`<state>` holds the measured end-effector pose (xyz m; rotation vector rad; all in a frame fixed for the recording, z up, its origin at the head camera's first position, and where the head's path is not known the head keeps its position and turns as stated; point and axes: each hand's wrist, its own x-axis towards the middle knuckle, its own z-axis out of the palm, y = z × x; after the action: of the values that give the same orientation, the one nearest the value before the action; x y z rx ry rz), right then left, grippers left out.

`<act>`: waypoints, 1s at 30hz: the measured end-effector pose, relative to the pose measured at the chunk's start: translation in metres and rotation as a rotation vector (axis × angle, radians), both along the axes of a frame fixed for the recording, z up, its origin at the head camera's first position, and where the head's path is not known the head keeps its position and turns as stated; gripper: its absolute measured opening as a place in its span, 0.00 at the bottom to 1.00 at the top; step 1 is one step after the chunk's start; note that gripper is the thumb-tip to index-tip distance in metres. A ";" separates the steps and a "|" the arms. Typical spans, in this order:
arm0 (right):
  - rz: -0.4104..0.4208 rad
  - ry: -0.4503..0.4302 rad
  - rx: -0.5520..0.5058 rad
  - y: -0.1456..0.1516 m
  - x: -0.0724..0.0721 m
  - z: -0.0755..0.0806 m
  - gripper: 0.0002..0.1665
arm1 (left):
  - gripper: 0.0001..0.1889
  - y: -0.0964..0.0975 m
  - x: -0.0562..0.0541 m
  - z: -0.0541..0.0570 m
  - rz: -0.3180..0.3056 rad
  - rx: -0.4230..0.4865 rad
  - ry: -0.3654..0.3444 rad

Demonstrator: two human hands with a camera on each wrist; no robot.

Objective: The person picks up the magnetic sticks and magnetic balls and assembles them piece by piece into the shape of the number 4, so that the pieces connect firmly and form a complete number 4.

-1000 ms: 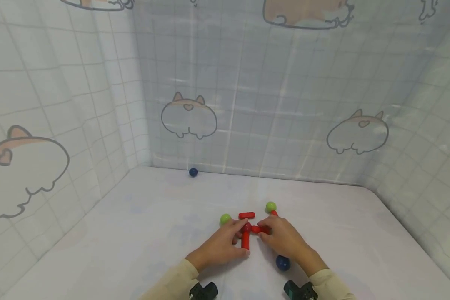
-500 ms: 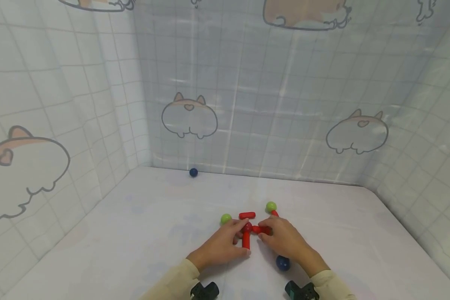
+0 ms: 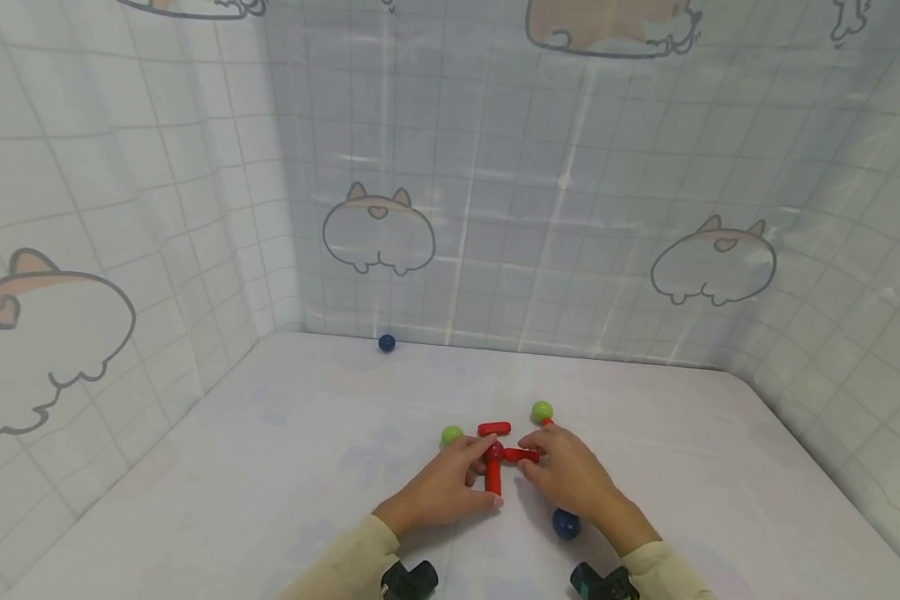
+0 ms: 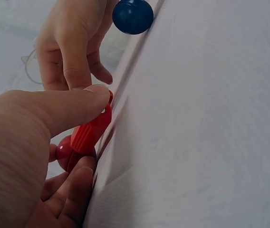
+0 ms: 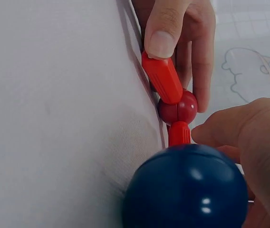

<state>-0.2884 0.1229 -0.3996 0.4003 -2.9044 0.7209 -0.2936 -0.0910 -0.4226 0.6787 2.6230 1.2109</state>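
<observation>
Nearest in the right wrist view, a large glossy blue ball (image 5: 185, 190) with white highlights. Just beyond, partly hidden behind it, a near red rod (image 5: 179, 134), leading up to a darker red ball (image 5: 178, 108). Past that, a ridged far red rod (image 5: 162, 78), tilted to the left, with its near end at the red ball. At the far end, a left hand (image 5: 192, 28), thumb on the rod's end, another fingertip at the red ball's right edge. On the right, a right hand (image 5: 258, 133), one fingertip just beside the near red rod, contact hard to tell. To the left, a white bench (image 5: 54, 118); far right, a pale backdrop (image 5: 249, 28) with a cartoon outline (image 5: 251, 76).
</observation>
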 end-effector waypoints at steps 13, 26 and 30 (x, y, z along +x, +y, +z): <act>0.177 -0.056 -0.115 -0.006 0.005 0.009 0.10 | 0.44 -0.003 -0.002 0.004 -0.026 0.023 0.000; 0.100 -0.129 -0.051 -0.025 0.011 0.010 0.11 | 0.42 -0.007 -0.004 0.012 -0.076 0.032 -0.048; 0.075 -0.129 -0.039 -0.030 0.014 0.011 0.15 | 0.41 -0.010 -0.006 0.013 -0.115 0.047 -0.081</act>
<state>-0.2741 0.0930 -0.3882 0.4780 -3.0037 0.8424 -0.2998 -0.1008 -0.4091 0.7612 2.4610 1.2431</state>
